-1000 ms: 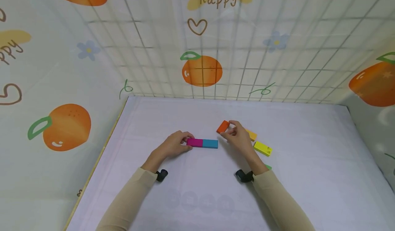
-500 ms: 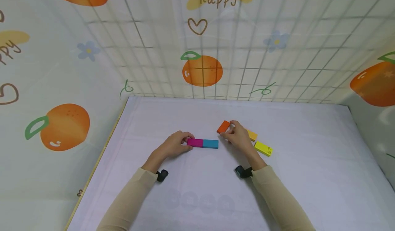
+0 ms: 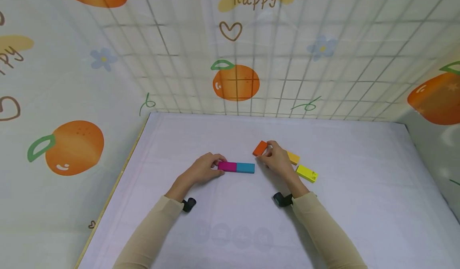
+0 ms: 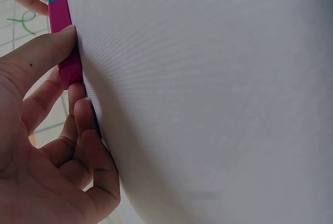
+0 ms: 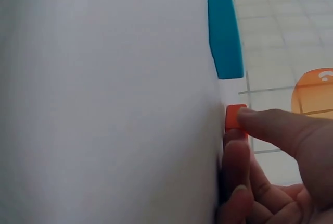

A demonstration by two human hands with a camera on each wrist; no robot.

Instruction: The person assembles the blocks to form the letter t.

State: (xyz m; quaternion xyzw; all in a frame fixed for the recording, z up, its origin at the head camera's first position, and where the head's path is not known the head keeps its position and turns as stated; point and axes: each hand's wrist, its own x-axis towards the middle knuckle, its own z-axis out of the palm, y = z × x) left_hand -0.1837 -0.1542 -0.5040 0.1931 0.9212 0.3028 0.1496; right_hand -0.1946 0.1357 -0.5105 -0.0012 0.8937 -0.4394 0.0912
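Observation:
On the white tabletop, a magenta block point(image 3: 228, 166) and a blue block point(image 3: 245, 168) lie end to end in one straight row. My left hand point(image 3: 205, 168) pinches the magenta block at its left end, the thumb on the near side, as the left wrist view also shows. To the right and a little farther back, an orange block point(image 3: 260, 148) lies at a slant, apart from the row. My right hand point(image 3: 278, 160) holds it between thumb and fingers; in the right wrist view the thumb presses on the orange block point(image 5: 235, 117) just past the blue block's end point(image 5: 226, 36).
Behind the right hand lies an amber block point(image 3: 293, 157), partly hidden. A yellow block point(image 3: 306, 173) with small marks at one end sits right of the wrist. A patterned cloth wall point(image 3: 179, 81) rises along the table's back edge.
My right forearm has shifted slightly left, and a green block seen beside the sleeve a second ago is now almost wholly covered. Both hands keep their holds; the blocks stay nearly in place.

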